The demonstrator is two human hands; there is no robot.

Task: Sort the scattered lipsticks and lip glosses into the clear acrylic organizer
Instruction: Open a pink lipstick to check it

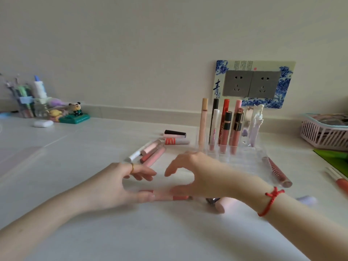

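A pink lip gloss tube (pixel 163 195) with a red end lies flat on the white table, near the front. My left hand (pixel 120 185) and my right hand (pixel 199 176) hover over it from either side. Both thumbs touch the tube while the fingers stay spread and lifted. The clear acrylic organizer (pixel 244 161) stands just behind my right hand, with several tubes upright in its back rows. Loose glosses lie to its left in a near cluster (pixel 152 153) and a far cluster (pixel 175 137). A red patterned tube (pixel 276 172) lies at its right. A pink capped tube (pixel 220 204) shows under my right wrist.
A pink slatted basket (pixel 323 134) stands at the far right, with a green sheet (pixel 331 155) and a red-and-white tube (pixel 339 180) in front of it. At the back left are a pen holder (pixel 24 104), a panda figure (pixel 75 113) and a white case (pixel 43 123). A wall socket (pixel 252 83) is behind the organizer.
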